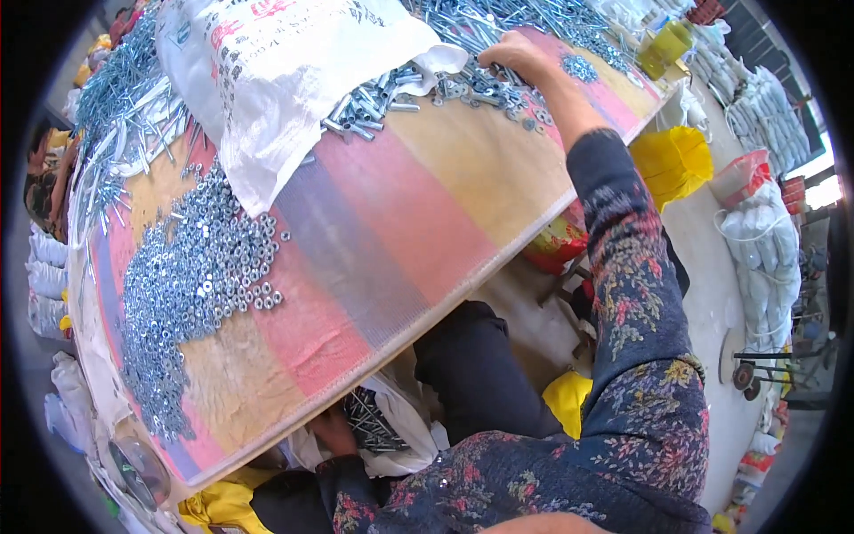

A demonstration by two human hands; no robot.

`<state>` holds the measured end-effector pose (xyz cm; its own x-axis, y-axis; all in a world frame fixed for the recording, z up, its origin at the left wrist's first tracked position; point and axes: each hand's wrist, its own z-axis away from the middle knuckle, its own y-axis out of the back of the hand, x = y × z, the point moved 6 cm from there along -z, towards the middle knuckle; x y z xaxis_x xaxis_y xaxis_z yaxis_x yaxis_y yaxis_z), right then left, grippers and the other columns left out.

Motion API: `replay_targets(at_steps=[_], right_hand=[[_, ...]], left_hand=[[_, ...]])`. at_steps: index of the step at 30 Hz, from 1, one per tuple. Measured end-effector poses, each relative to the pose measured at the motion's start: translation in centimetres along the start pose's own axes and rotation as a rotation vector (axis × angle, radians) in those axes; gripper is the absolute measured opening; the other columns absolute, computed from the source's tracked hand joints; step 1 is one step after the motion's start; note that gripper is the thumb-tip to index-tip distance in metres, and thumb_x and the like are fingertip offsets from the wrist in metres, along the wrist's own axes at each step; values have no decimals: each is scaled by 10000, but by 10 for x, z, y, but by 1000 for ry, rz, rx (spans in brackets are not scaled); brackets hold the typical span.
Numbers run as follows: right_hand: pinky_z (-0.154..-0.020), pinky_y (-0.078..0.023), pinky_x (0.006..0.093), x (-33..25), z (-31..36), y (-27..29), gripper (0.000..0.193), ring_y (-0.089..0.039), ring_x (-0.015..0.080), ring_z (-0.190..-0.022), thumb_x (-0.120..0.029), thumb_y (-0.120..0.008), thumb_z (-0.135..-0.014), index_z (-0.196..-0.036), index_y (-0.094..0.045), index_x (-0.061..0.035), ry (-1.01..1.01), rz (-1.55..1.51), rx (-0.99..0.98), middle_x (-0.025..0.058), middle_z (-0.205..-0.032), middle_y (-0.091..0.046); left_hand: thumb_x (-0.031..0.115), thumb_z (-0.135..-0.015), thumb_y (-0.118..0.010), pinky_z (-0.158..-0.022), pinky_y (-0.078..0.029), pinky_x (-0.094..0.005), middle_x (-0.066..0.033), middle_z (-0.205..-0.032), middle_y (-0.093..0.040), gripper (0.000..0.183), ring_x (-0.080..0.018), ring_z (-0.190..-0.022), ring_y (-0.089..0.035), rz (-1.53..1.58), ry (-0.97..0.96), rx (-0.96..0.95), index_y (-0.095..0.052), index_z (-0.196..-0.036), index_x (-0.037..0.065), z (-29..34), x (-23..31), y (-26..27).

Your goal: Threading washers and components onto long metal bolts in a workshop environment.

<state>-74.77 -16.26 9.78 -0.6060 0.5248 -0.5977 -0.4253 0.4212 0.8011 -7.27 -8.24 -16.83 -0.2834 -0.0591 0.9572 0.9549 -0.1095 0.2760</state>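
My right hand (pixel 516 59) reaches across the table to the far side, its fingers curled down among metal bolts (pixel 445 34) and washers (pixel 498 93). What lies in those fingers, if anything, is too small to make out. Low at the table's near edge, my left hand (pixel 334 433) is beside a white bag (pixel 400 418) with long bolts (pixel 369 420) in it; its fingers are mostly hidden. A white printed sack (pixel 294 71) lies on the table, with short metal tubes (pixel 356 111) by its edge. A heap of hex nuts (pixel 205 258) spreads on the left.
The striped cloth-covered table (pixel 418 205) has its edge in front of me. Long bolts (pixel 116 98) pile at far left. A yellow bag (pixel 672 165) stands beyond the table's right edge, near an olive container (pixel 664 49). Filled white sacks (pixel 765 240) line the right side.
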Motion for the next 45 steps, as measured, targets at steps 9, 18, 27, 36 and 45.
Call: replay_targets(at_steps=[9,18,27,36,45], right_hand=[[-476,-437,315,-17,78,-6,248,-554,161,-474,-216,-704,-666,-585,-639,10,100,-198,346,100,-535,-600],[-690,-512,441,-128,170,-57,396,-647,409,-740,-239,-698,-696,-924,-522,33,373,-469,563,226,-748,-649],[-652,-498,421,-176,262,-152,428,-641,403,-775,-244,-704,-766,-1009,-481,29,719,-835,221,213,-789,-625],[-927,-432,448,-160,285,-163,568,-505,401,-1104,-164,-674,-692,-1180,-475,50,621,-162,-93,239,-1166,-533],[-824,-506,334,-127,269,-124,518,-648,254,-942,-227,-652,-862,-1251,-494,78,288,-760,-201,205,-1047,-655]], left_hand=[[63,-740,-652,-860,-463,-455,-203,-973,-633,287,-372,-950,-594,-822,-373,-171,-645,-1021,2,44,70,12],[36,-775,-718,-744,-504,-321,-133,-948,-647,313,-228,-834,-640,-241,-558,-244,-622,-1071,4,50,274,-54],[157,-759,-784,-737,-507,-263,-73,-958,-634,482,-120,-847,-600,53,-644,-171,-557,-1124,-61,-82,330,-153],[50,-732,-751,-611,-491,-248,-39,-743,-646,159,-93,-639,-585,710,-212,-54,-628,-825,10,-102,287,-156],[63,-750,-778,-673,-497,-233,-27,-861,-663,273,-74,-742,-605,267,-539,-41,-641,-977,-2,-82,298,-143]])
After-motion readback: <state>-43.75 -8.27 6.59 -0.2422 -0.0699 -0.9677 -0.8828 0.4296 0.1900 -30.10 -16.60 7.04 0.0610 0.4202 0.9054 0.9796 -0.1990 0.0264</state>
